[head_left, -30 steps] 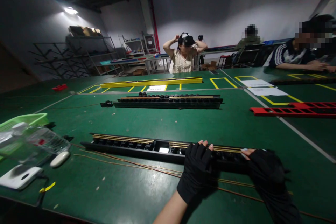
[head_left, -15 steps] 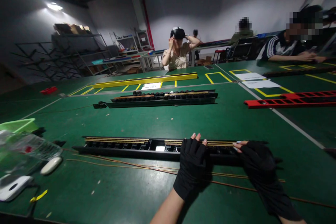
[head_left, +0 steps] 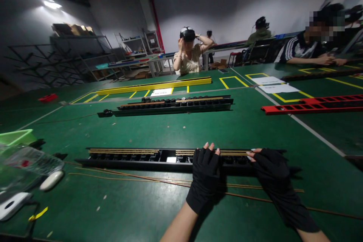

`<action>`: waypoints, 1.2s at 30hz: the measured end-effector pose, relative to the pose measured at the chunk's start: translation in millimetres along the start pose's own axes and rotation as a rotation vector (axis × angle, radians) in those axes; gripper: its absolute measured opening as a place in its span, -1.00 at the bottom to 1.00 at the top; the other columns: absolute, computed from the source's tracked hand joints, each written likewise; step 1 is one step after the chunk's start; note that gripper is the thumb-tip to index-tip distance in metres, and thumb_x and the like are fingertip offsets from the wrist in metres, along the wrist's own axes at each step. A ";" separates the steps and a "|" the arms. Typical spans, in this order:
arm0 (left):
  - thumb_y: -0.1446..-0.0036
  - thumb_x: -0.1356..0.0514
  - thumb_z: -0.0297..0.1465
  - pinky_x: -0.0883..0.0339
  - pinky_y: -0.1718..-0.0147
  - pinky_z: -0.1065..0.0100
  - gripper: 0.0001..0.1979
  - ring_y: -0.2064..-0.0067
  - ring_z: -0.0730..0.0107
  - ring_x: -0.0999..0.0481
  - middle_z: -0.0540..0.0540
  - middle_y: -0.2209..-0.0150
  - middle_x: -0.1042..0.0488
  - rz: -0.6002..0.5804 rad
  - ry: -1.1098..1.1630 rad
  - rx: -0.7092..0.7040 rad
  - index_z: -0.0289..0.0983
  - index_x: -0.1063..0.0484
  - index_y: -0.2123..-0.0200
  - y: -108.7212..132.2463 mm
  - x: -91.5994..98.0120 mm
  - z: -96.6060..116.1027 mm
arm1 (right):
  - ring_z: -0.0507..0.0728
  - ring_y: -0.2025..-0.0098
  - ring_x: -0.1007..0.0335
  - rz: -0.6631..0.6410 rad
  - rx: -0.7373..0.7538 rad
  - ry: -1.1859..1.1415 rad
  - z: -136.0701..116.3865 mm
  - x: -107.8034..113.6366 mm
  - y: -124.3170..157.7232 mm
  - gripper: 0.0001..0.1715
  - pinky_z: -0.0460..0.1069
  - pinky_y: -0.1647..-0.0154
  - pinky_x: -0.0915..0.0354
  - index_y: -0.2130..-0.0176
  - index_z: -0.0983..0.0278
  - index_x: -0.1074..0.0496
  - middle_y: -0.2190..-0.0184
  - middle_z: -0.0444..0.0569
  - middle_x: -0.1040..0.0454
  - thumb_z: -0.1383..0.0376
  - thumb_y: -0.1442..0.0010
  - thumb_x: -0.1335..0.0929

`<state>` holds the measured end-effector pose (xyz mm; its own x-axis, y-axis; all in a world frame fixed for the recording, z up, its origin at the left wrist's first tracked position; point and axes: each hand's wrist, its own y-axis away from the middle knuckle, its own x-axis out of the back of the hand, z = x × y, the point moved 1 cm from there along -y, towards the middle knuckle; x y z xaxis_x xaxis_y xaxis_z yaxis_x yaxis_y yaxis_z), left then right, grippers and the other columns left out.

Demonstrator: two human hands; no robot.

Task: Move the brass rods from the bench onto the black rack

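On the near side of a green surface (head_left: 141, 132), a black rail (head_left: 133, 164) is crossed by the gloved left hand (head_left: 204, 177); farther right, its brass rods (head_left: 124, 151) are met by the right hand (head_left: 270, 170), fingers (head_left: 250, 154) narrowed. Neither hand's grip can be told.

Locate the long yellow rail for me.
In the head view, the long yellow rail lies toward the far side of the green table, mostly left of centre, just behind a white paper sheet.

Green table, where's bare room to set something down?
Small flecks aside: between the near black rail and far black rail; also nearer you, between the loose rods, your left hand and yellow strip. Crowded: left side, with green basket and bottle.
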<state>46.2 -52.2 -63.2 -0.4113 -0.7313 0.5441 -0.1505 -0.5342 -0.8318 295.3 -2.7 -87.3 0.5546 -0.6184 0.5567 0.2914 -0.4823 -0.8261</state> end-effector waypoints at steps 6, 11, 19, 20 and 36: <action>-0.13 -0.10 -0.57 -0.34 -0.10 -0.05 -0.49 -0.25 0.08 -0.34 -0.24 -0.12 -0.47 -0.005 0.017 0.007 -0.26 -0.31 -0.17 0.0 0.1 -0.1 | 0.17 0.14 -0.50 0.022 -0.001 -0.030 -0.3 -0.3 -2.3 -0.80 0.11 0.06 -0.40 0.14 0.16 -0.57 0.16 -0.04 -0.57 0.34 -0.22 -0.41; -0.13 -0.09 -0.57 -0.36 -0.08 -0.03 -0.48 -0.24 0.09 -0.35 -0.24 -0.13 -0.46 -0.008 0.026 0.020 -0.24 -0.30 -0.18 0.7 -0.8 0.2 | 0.17 0.18 -0.51 0.021 -0.029 -0.048 -2.2 2.1 -6.1 -0.84 0.12 0.08 -0.42 0.18 0.13 -0.58 0.19 -0.06 -0.58 0.32 -0.22 -0.41; -0.15 -0.08 -0.57 -0.36 -0.09 -0.03 -0.51 -0.25 0.09 -0.34 -0.25 -0.13 -0.47 -0.009 0.039 0.043 -0.26 -0.31 -0.17 0.6 -3.0 0.1 | 0.19 0.16 -0.49 0.036 -0.004 -0.025 -5.0 1.0 -4.9 -0.82 0.14 0.06 -0.39 0.15 0.18 -0.57 0.16 -0.01 -0.57 0.35 -0.21 -0.42; -0.16 -0.08 -0.57 -0.35 -0.09 -0.03 -0.51 -0.25 0.09 -0.34 -0.25 -0.13 -0.46 -0.016 0.038 0.048 -0.27 -0.31 -0.17 0.3 -2.8 0.3 | 0.19 0.16 -0.49 0.035 -0.003 -0.034 -5.1 0.6 -4.7 -0.82 0.15 0.06 -0.38 0.15 0.19 -0.56 0.16 -0.01 -0.56 0.36 -0.21 -0.42; -0.22 -0.09 -0.49 -0.29 -0.15 -0.04 -0.50 -0.25 0.09 -0.35 -0.23 -0.18 -0.44 -0.116 -0.008 0.082 -0.30 -0.25 -0.24 0.8 -2.8 3.8 | 0.31 -0.14 -0.39 -0.019 -0.045 0.035 -30.6 -3.0 -17.5 -0.48 0.26 -0.18 -0.27 -0.20 0.24 -0.33 -0.08 0.15 -0.48 0.24 -0.28 -0.34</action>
<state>50.7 -52.2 -65.0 -0.3878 -0.6661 0.6371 -0.1221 -0.6479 -0.7518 264.8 -11.4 -71.9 0.5216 -0.6298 0.5756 0.2655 -0.5213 -0.8110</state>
